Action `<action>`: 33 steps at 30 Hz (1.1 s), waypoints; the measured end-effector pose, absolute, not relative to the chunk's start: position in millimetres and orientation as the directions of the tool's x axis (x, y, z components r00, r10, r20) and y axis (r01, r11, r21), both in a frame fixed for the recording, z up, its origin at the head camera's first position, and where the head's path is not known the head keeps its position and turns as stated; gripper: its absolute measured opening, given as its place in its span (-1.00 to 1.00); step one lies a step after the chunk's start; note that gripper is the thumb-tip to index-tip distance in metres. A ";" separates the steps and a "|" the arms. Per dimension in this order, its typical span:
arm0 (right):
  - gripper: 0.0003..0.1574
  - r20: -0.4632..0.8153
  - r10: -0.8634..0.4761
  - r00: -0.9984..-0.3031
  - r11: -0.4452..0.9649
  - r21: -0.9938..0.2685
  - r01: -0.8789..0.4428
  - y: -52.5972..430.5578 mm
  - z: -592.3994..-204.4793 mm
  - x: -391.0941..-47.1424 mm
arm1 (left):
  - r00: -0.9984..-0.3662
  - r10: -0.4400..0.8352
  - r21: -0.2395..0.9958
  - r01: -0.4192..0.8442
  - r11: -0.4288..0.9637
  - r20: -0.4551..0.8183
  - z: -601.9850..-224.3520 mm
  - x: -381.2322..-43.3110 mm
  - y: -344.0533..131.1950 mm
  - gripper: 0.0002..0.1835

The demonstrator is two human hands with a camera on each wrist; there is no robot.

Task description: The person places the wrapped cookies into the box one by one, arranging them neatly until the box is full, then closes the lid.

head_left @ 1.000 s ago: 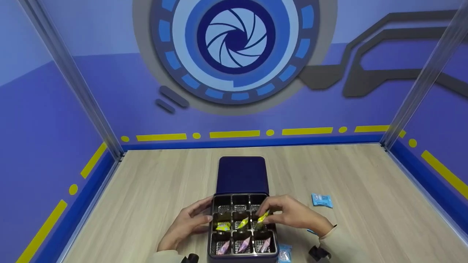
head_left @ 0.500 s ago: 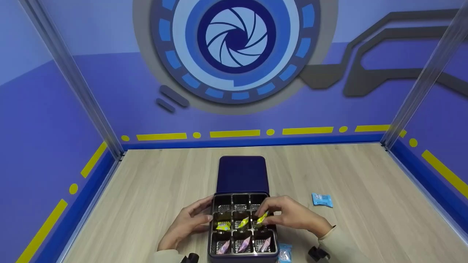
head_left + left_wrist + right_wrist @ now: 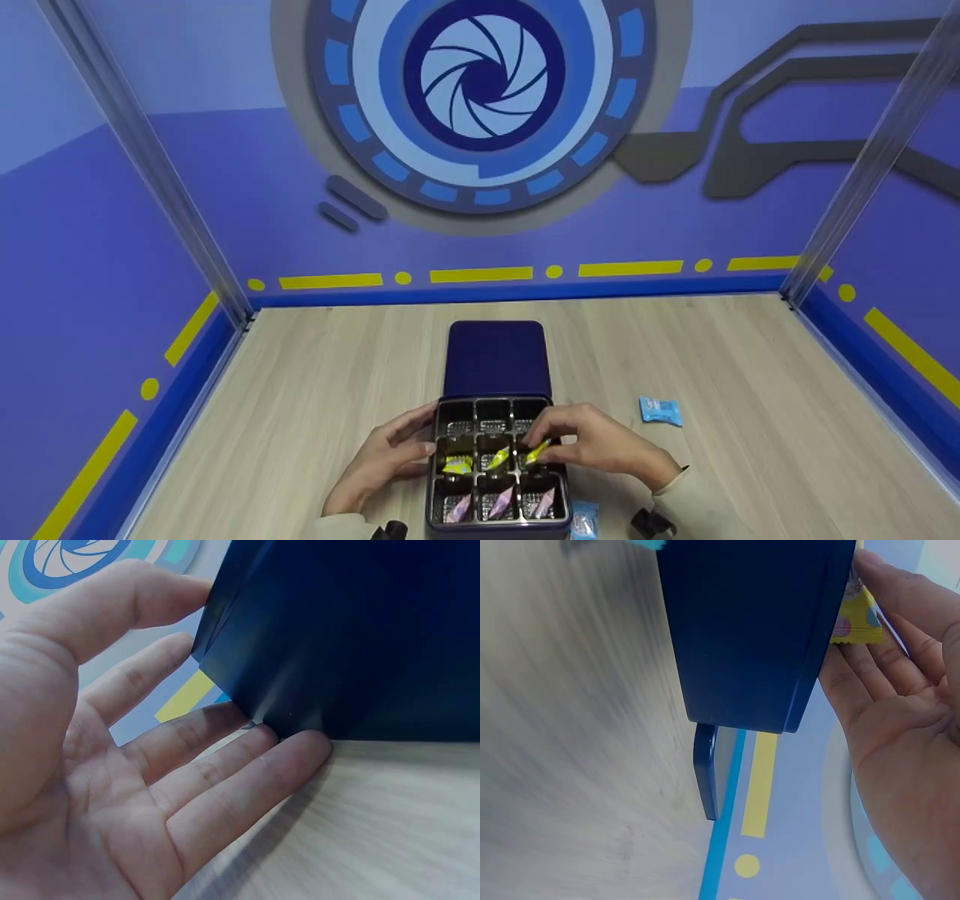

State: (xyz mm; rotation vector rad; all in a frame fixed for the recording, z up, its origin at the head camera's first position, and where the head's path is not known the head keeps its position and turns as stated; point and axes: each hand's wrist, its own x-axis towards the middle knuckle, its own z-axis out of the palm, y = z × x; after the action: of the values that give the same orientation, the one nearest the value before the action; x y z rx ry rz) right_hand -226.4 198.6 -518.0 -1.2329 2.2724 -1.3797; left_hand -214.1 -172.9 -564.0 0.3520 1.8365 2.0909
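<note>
Yellow candy (image 3: pixel 536 453) sits in right grip (image 3: pixel 596 441); left grip (image 3: pixel 384 459) touches box (image 3: pixel 360 652)

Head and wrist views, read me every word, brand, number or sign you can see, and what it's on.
No text is readable.
Blue packets: printing too small and blurred.
Yellow packet in the right hand: coloured dots, no legible letters.
Pink packets: too small to read.
Dark blue box: no lettering visible.
Back wall: graphics only.

Behind the pale wood-grain table (image 3: pixel 337 360) stands a blue-purple back wall (image 3: pixel 217 176) printed with a round aperture emblem (image 3: pixel 484 80) and a yellow dash-and-dot stripe (image 3: pixel 481 275); metal posts (image 3: pixel 146 150) rise at both rear corners.
</note>
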 end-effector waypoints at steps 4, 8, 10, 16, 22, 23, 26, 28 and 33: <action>-0.83 0.223 -0.737 -0.638 0.209 -0.823 -0.528 198.8 -518.2 -225.7 | -0.913 0.406 0.989 -0.095 -0.114 -0.041 -563.4 -214.0 -172.5 -0.24; -0.84 0.228 -0.723 -0.652 0.207 -0.829 -0.519 198.9 -518.6 -224.6 | -0.912 0.409 0.988 -0.093 -0.122 -0.035 -563.7 -214.3 -172.3 -0.24; -0.84 0.242 -0.715 -0.655 0.200 -0.828 -0.524 199.1 -518.4 -223.8 | -0.912 0.409 0.989 -0.088 -0.120 -0.031 -564.1 -214.4 -172.6 -0.24; -0.85 0.273 -0.704 -0.656 0.182 -0.823 -0.538 200.7 -517.6 -221.2 | -0.913 0.408 0.992 -0.067 -0.107 -0.018 -565.0 -214.1 -173.3 -0.25; -0.84 0.291 -0.695 -0.657 0.171 -0.822 -0.544 205.0 -514.9 -217.8 | -0.915 0.403 0.991 -0.076 -0.111 -0.025 -564.4 -213.2 -172.9 -0.25; -0.84 0.294 -0.692 -0.659 0.172 -0.820 -0.546 206.1 -514.2 -217.2 | -0.915 0.403 0.991 -0.076 -0.112 -0.024 -564.2 -213.1 -172.9 -0.25; -0.83 0.290 -0.682 -0.672 0.185 -0.820 -0.542 210.6 -512.1 -215.2 | -0.915 0.403 0.990 -0.079 -0.114 -0.026 -563.7 -213.0 -172.8 -0.25; -0.82 0.286 -0.673 -0.682 0.198 -0.819 -0.538 214.3 -511.9 -214.3 | -0.915 0.402 0.990 -0.081 -0.112 -0.029 -563.6 -213.0 -172.7 -0.25; -0.75 0.269 -0.650 -0.711 0.238 -0.816 -0.526 224.8 -512.0 -211.9 | -0.914 0.405 0.990 -0.081 -0.115 -0.028 -563.7 -212.9 -172.5 -0.25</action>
State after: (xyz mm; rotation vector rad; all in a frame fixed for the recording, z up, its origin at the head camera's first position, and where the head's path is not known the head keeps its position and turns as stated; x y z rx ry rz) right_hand -211.9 224.8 -512.0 -1.1324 2.3700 -1.4812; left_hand -212.9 -172.5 -563.7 0.3581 1.8358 2.0970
